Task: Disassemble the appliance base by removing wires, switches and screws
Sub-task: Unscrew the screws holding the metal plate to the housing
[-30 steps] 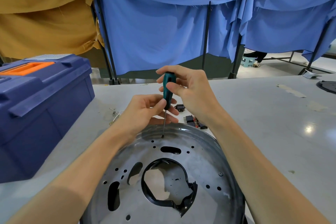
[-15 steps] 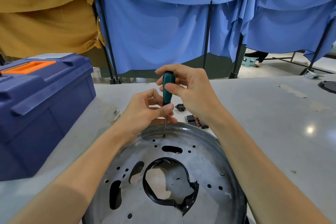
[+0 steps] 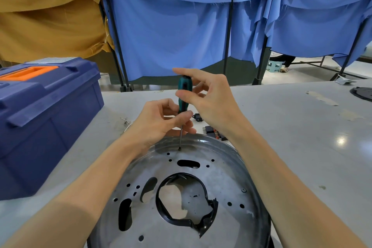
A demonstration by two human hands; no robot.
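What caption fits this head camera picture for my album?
A left hand and a right hand hold a green screwdriver upright on a screw in a round metal base.

Your screwdriver (image 3: 183,94): teal grip with black panels, bare steel shaft. The base plate (image 3: 221,177) before you: dull silver, its centre hole edged by a black ring (image 3: 207,221). At your left, a dark blue toolbox (image 3: 46,127) with an orange lid handle (image 3: 28,73). Table (image 3: 302,127) pale grey; curtains (image 3: 181,26) blue; cloth (image 3: 46,16) mustard.

L grip (image 3: 159,121) bare, R grip (image 3: 213,102) bare, forearms (image 3: 96,183) bare too
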